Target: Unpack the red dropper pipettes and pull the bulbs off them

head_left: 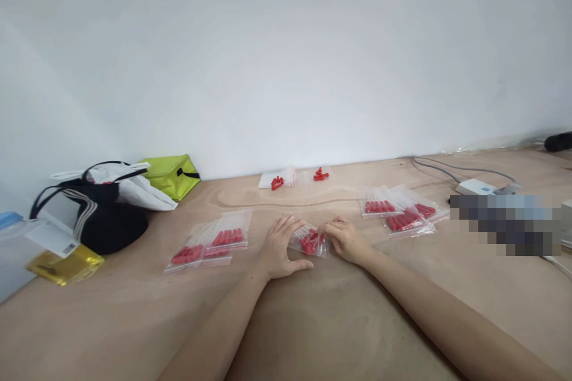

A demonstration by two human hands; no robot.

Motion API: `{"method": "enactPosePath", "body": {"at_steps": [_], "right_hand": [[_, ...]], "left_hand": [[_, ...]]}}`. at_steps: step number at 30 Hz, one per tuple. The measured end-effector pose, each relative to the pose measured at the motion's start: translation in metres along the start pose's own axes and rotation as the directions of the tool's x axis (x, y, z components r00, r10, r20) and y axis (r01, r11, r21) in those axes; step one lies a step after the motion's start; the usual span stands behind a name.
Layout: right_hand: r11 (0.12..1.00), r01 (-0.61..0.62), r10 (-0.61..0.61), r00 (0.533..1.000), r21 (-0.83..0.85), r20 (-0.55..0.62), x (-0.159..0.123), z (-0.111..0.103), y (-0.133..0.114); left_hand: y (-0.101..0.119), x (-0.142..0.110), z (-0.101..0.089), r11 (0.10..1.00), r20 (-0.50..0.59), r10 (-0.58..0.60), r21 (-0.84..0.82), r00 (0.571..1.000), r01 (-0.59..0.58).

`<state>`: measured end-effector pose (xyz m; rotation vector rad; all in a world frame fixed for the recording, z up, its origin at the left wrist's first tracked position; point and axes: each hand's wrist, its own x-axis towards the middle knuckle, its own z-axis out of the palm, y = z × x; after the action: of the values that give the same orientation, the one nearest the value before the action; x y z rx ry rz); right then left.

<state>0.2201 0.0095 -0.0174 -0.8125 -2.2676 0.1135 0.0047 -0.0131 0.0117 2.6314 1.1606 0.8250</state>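
Between my hands lies a small clear zip bag (311, 242) holding thin whitish sticks with red ends. My left hand (279, 251) rests at its left side, fingers stretched out and thumb apart, fingertips touching the bag's edge. At the bag's right edge, the fingers of my right hand (346, 241) are curled and pinch the plastic. To the left lie several similar filled bags (227, 235), overlapping one another. More filled bags (402, 214) overlap on the right. Near the wall, two bags lie side by side, with loose red pieces (277, 183) and more red pieces (320, 175) on them.
At the left are a black cap (109, 226), a white bag (147, 187), a lime-green pouch (170, 175) and a gold-coloured packet (67, 265). A white power strip (476, 187) with grey cables and a blurred-out object stand at the right. The white wall (286, 59) bounds the wooden table (134, 321).
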Motion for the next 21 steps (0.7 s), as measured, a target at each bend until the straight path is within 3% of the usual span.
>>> {"method": "enactPosePath", "body": {"at_steps": [3,7,13,21], "right_hand": [[0.99,-0.134,0.133,0.99,-0.031,-0.043,-0.0016,-0.0012,0.006],[0.946,-0.325,0.318,0.931,-0.009,-0.179,-0.0005,-0.0042,0.0081],[0.966,-0.193,0.187,0.981,0.172,0.049,0.0014,-0.008,0.0013],[0.954,-0.261,0.236,0.957,0.147,0.168,0.0015,-0.0048,0.0019]], "left_hand": [[-0.0019,0.0014,-0.0022,0.997,0.106,-0.073,0.01,0.992,0.073],[-0.0035,0.002,0.002,0.994,0.11,-0.106,-0.021,0.988,0.109],[-0.0047,0.0017,0.0064,0.984,0.052,-0.178,0.028,0.983,0.176],[-0.0044,0.0034,0.0065,0.979,-0.05,-0.181,0.083,0.982,0.185]]}}
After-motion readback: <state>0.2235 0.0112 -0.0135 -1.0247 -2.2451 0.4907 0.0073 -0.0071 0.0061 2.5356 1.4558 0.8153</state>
